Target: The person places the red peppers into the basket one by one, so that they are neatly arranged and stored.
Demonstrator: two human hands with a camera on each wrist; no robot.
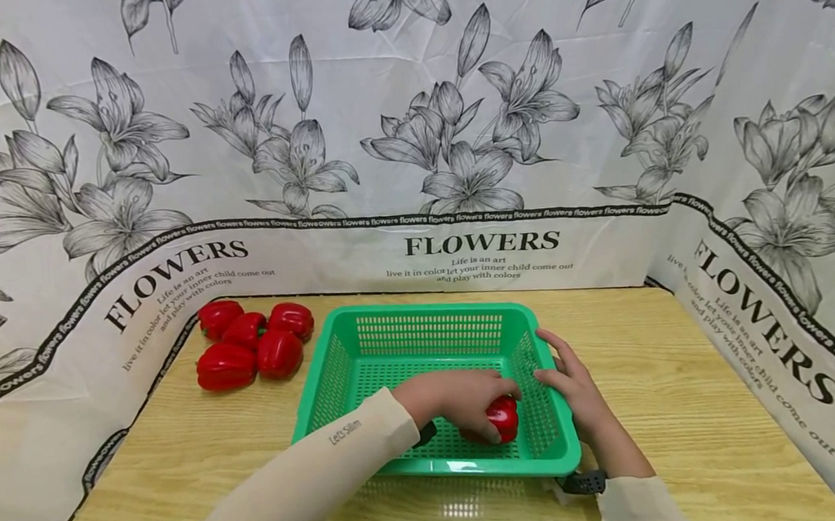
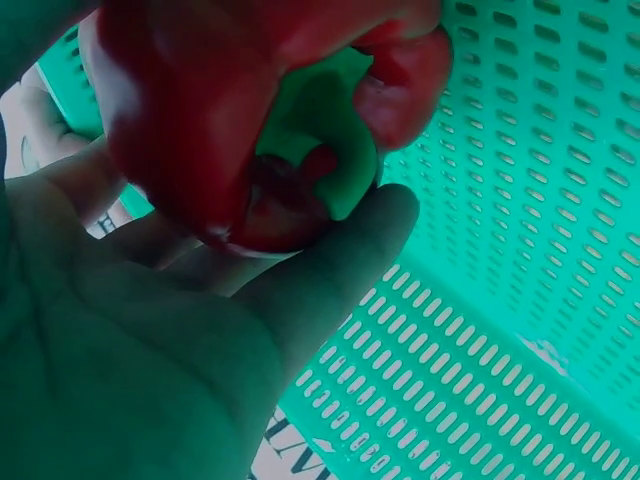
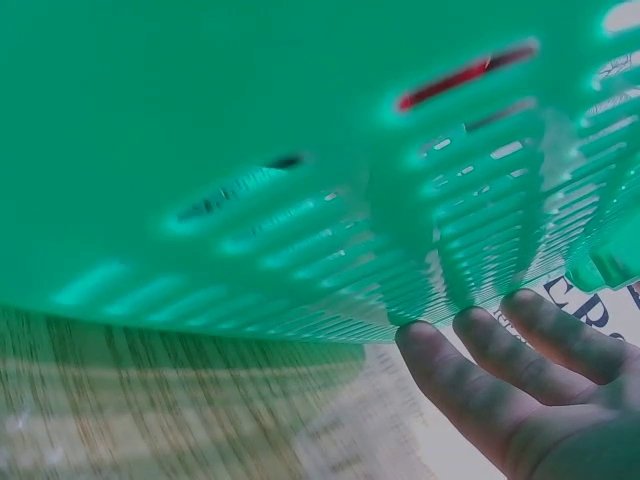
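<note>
A green slotted plastic basket (image 1: 429,309) stands on the wooden table. My left hand (image 1: 465,396) reaches into its front right corner and grips a red bell pepper (image 1: 504,417) that sits low near the basket's floor. In the left wrist view the pepper (image 2: 200,130) lies between thumb and curled fingers (image 2: 340,260), with the basket's mesh (image 2: 520,260) behind it. My right hand (image 1: 573,383) lies against the outside of the basket's right wall. Its straight fingers (image 3: 500,360) touch the green wall (image 3: 250,150) and hold nothing.
Several more red bell peppers (image 1: 255,343) lie in a cluster on the table (image 1: 692,386) at the back left, left of the basket. A flower-printed cloth screen (image 1: 407,130) encloses the table at the back and on both sides.
</note>
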